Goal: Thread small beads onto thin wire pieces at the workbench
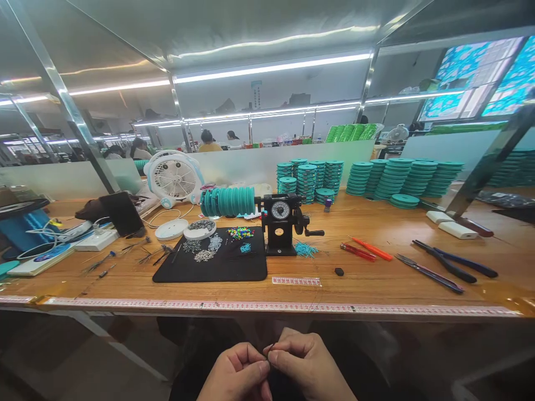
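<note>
My left hand (240, 370) and my right hand (307, 362) meet fingertip to fingertip below the table's front edge. Both are closed in a pinch. Something small, thin and dark shows between the fingertips, too small to name. Above them on the table lies a black mat (225, 270) with small piles of metal parts, coloured beads (241, 233) and a white round dish (199, 229) of grey pieces. Behind the mat's right side stands a black hand-crank winder (281, 228) with a dial, carrying a row of teal spools (229, 201) on its shaft.
Long-nosed pliers (453, 262), tweezers (428, 273) and red-handled tools (370, 249) lie at the right. Stacks of teal spools (398, 178) stand at the back. A white fan (174, 177) and a dark phone (121, 214) are at the left. A measuring tape (251, 306) runs along the front edge.
</note>
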A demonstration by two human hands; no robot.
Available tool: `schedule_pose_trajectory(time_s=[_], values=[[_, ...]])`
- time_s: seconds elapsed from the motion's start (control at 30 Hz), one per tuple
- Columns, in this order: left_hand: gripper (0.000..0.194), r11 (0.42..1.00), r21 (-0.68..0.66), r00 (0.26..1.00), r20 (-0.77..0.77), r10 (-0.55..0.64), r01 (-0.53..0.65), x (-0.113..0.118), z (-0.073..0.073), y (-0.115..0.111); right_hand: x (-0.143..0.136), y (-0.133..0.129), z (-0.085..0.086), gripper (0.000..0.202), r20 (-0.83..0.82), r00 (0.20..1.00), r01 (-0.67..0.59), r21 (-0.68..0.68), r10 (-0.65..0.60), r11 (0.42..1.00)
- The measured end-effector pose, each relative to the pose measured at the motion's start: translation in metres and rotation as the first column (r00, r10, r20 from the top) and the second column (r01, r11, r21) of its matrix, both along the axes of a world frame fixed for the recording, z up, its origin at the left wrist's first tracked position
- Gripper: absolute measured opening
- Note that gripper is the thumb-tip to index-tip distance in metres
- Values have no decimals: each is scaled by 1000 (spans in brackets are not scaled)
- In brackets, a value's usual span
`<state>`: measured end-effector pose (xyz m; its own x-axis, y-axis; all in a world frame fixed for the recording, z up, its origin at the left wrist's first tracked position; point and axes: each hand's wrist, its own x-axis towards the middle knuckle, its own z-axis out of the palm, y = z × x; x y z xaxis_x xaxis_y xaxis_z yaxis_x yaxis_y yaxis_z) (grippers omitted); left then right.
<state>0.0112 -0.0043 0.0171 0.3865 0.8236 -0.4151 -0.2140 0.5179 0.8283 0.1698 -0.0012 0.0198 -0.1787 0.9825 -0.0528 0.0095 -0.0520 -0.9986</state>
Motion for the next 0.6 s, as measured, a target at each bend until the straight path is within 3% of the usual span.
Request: schedule_pose_trajectory(time_s=[0.37, 0.6], values=[[42, 994, 73, 990, -105, 91, -84, 1, -2, 3, -2, -1, -6, 11, 100, 993, 60, 53, -65, 997], [42, 992, 127, 999, -54, -6, 12, 2, -5, 1, -2, -3, -3, 17, -11, 997, 75, 25, -75, 997]])
